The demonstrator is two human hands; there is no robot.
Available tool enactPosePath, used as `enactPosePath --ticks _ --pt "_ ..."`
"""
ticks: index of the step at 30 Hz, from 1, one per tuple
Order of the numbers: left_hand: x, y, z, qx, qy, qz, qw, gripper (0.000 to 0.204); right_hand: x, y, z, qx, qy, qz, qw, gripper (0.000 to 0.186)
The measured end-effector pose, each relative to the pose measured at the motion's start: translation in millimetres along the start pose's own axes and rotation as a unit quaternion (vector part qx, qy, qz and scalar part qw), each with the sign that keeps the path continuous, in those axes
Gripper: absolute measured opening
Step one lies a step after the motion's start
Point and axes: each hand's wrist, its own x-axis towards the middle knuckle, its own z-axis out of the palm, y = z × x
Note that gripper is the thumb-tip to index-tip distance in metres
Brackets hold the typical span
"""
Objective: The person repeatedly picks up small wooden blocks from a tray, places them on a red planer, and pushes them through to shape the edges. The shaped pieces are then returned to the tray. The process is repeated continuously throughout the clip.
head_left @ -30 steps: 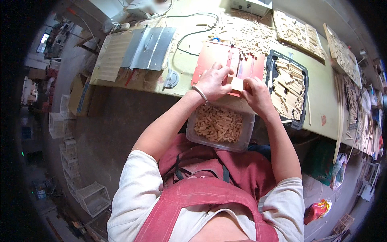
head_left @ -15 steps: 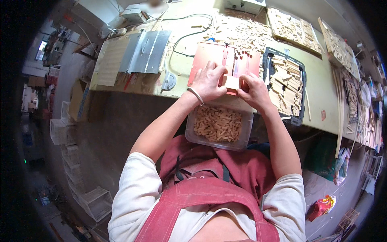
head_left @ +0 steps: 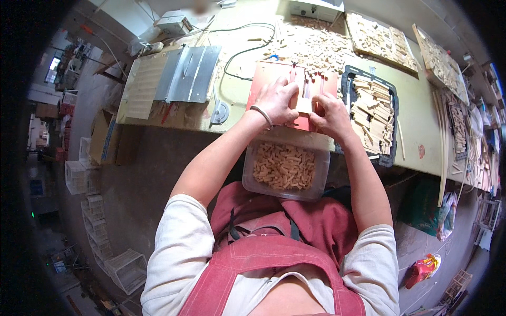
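Note:
A small flat piece of pale wood lies on a red machine plate at the table's front edge. My left hand grips its left side with bent fingers and wears a bracelet at the wrist. Closed against its right side is my right hand. A slot with rails runs through the plate just beyond the wood. Below the hands, in front of my lap, a clear plastic tub holds many short wooden pieces.
To the right stands a black crate of wooden strips. Loose wood bits lie behind the plate. At left are a grey metal saw table, a mitre gauge and a black cable. Boards with wood pieces sit at the far right.
Both hands have moved slightly away from me over the red plate, with the wood piece between them. The view has tilted a little.

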Motion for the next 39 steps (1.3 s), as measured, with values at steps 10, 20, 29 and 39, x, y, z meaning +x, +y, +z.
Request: enactPosePath --ticks 10,20,29,39 --pt "23 -13 2 -0.021 0.022 0.020 0.999 0.042 19 8 -2 -0.017 0.003 0.031 0.999 0.024" --pt "43 -16 -3 0.014 -0.012 -0.009 1.000 0.048 35 18 2 -0.006 0.041 0.061 0.997 0.029" --pt "-26 14 -1 0.142 0.004 0.075 0.987 0.050 2 10 -5 -0.078 -0.001 0.003 0.997 0.023" --pt "-31 16 -2 0.091 0.035 0.043 0.994 0.036 -17 -32 24 -0.090 0.018 -0.043 0.995 0.020"
